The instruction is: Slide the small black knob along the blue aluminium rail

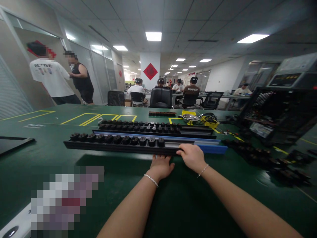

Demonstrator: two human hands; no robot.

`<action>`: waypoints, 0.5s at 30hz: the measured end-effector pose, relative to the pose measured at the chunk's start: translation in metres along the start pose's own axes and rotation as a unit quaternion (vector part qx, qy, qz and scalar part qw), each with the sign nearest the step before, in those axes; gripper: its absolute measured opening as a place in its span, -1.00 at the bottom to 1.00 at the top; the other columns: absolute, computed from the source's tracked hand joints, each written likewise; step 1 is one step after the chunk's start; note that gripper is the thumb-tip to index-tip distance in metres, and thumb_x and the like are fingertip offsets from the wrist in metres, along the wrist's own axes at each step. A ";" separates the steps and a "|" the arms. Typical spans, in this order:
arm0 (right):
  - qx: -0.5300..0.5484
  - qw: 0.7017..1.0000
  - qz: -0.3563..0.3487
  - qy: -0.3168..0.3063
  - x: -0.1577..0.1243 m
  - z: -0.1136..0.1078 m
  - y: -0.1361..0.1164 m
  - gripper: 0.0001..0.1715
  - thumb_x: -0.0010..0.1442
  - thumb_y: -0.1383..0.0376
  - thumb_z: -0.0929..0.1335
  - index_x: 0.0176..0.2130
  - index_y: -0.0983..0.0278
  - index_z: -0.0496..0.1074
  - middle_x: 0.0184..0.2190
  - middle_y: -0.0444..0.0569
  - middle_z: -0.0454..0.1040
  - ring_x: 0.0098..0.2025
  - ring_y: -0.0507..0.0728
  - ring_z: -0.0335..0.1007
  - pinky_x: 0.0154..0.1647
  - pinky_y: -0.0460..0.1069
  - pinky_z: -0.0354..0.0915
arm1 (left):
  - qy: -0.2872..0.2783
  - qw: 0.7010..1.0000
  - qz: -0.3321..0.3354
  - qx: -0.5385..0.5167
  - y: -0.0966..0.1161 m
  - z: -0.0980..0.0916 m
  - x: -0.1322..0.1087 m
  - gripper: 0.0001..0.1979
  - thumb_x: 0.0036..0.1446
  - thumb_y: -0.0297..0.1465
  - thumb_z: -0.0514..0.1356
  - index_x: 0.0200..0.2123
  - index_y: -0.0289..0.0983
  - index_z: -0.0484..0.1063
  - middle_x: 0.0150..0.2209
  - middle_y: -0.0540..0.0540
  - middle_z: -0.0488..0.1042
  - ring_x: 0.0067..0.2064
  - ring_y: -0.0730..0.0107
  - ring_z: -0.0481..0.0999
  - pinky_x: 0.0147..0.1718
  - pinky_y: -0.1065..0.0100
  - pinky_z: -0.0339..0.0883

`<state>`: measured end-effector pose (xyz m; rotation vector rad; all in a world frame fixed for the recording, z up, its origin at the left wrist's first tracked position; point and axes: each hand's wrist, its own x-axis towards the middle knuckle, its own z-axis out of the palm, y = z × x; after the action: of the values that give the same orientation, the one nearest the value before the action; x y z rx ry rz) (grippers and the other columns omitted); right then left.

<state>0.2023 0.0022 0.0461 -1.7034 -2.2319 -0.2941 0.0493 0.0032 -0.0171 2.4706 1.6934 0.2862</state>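
A long black rail [114,145] with a row of several black round sockets lies across the green table [44,158] in front of me. My left hand [160,166] rests against the rail's near edge, fingers curled under it. My right hand [192,156] lies on top of the rail's bare right part, fingers bent over it beside a blue strip [210,148]. A second black rail [153,128] filled with sockets lies just behind.
Loose black sockets [267,158] lie scattered at the right, beside a black cabinet [282,112]. A steel bowl [190,117] on a yellow tray sits farther back. A black tray [12,142] lies at left. Two people stand far left; others sit at desks behind.
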 end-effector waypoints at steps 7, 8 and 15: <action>0.009 0.999 0.015 -0.037 -0.009 0.002 -0.005 -0.78 0.16 0.19 0.25 -0.28 0.17 0.45 -0.22 -0.09 0.51 -0.15 0.10 0.35 -0.28 -0.04 0.06 | 0.053 0.953 0.298 -0.005 0.032 -0.013 -0.018 -0.71 0.04 -0.40 0.05 -0.17 -0.17 0.45 -0.17 -0.06 0.51 -0.11 0.33 0.43 -0.06 0.29 0.23; 0.008 0.999 0.018 -0.041 -0.010 0.002 -0.005 -0.78 0.16 0.19 0.24 -0.29 0.17 0.45 -0.22 -0.08 0.51 -0.15 0.10 0.35 -0.28 -0.03 0.07 | 0.051 0.951 0.306 -0.002 0.035 -0.015 -0.019 -0.74 0.02 -0.41 0.06 -0.24 -0.19 0.48 -0.25 -0.07 0.53 -0.17 0.32 0.44 -0.10 0.28 0.25; 0.001 0.998 0.017 -0.057 -0.019 0.007 -0.004 -0.75 0.18 0.24 0.20 -0.30 0.19 0.45 -0.27 -0.08 0.52 -0.18 0.09 0.36 -0.28 -0.03 0.07 | 0.186 0.951 0.248 0.011 0.032 -0.026 -0.024 -0.76 0.10 -0.41 -0.01 -0.36 -0.21 0.46 -0.31 -0.09 0.47 -0.18 0.35 0.38 -0.12 0.27 0.23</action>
<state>0.2025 -0.0132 0.0330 -1.7983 -2.2786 -0.1918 0.0645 -0.0305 0.0131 2.9743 1.1337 0.8329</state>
